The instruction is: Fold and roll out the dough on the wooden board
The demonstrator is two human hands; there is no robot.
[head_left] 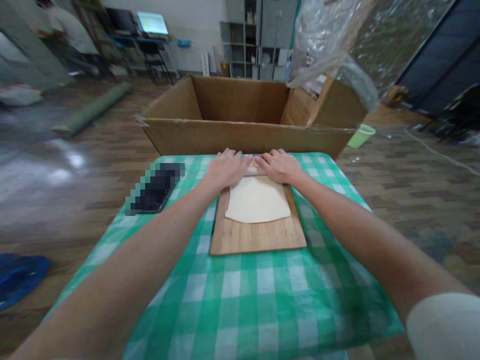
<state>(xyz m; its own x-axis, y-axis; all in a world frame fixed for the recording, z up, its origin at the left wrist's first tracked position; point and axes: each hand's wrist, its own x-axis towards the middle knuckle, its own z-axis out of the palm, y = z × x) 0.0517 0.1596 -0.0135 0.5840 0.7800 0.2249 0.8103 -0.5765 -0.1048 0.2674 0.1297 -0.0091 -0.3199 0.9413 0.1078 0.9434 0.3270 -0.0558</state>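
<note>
A pale sheet of rolled-out dough [258, 202] lies on a wooden board [258, 239], its near edge curved. Across the dough's far end is a rolling pin [255, 171], showing only as a short light stretch between my hands. My left hand [229, 167] bears down on the pin's left part, fingers curled over it and pointing away from me. On the right part, my right hand [278, 165] does the same, and the two thumbs come close together in the middle. My hands hide the pin's ends and the board's far edge.
A green-and-white checked cloth [240, 300] covers the table. To the left lies a dark flat device [159, 187], partly pixelated. A large open cardboard box [240, 137] stands just beyond the table. A green bin [362, 136] is on the floor at right. Another person [71, 30] is far left.
</note>
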